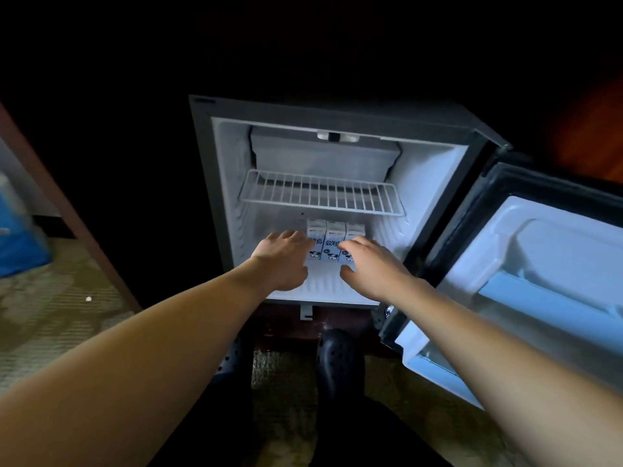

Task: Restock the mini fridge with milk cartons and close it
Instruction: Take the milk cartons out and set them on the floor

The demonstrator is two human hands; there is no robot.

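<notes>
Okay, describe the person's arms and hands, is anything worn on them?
The left hand and right hand are ungloved; no ring, watch or bracelet shows. The left forearm and right forearm are bare to the frame's edge, no sleeve in view.

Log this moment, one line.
door: open | milk cartons: three, upright, bottom level | left hand: open, at cartons | right hand: open, at cartons

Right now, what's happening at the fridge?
A person has both hands inside the open mini fridge. Three milk cartons stand side by side on its floor, under the wire shelf. The left hand touches the left carton, the right hand the right one, fingers fairly straight. The door hangs open on the right.
</notes>
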